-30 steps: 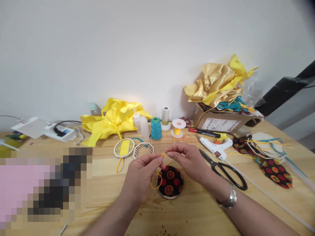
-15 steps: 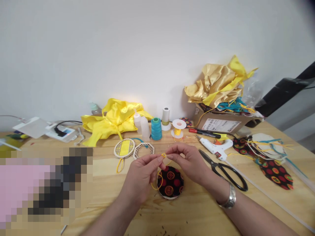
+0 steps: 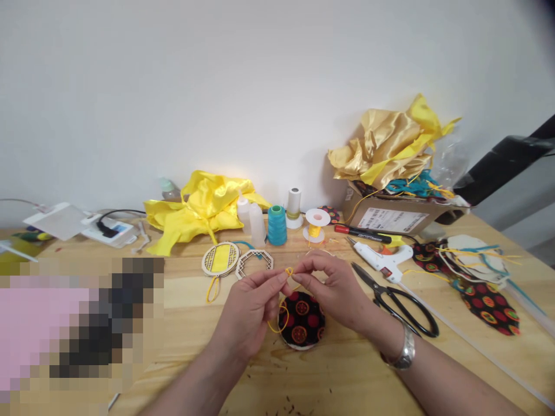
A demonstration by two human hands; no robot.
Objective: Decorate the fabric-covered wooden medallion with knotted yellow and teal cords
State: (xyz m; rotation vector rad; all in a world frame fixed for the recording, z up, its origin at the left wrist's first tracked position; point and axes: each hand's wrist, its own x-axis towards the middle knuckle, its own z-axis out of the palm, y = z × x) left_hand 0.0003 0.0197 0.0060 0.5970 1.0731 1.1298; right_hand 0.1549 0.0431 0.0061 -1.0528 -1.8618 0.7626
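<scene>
My left hand (image 3: pixel 249 309) and my right hand (image 3: pixel 333 286) meet just above the table, fingertips pinched together on a thin yellow cord (image 3: pixel 288 271). The cord forms a small loop between the fingertips and a longer loop hangs down under my left hand. Right below the hands lies a round disc covered in black fabric with red and orange circles (image 3: pixel 301 320). A silver bracelet sits on my right wrist.
Black scissors (image 3: pixel 396 297) and a white glue gun (image 3: pixel 384 259) lie to the right. Wooden lattice frames (image 3: pixel 221 258), a teal thread cone (image 3: pixel 276 225), a yellow cord spool (image 3: pixel 315 225), glue bottles, yellow satin (image 3: pixel 203 211) and a cardboard box (image 3: pixel 390 216) stand behind. Fabric discs (image 3: pixel 488 297) lie far right.
The two hands have drawn slightly closer together on the cord; the small loop between the fingertips looks a little tighter. Nothing else on the table has moved.
</scene>
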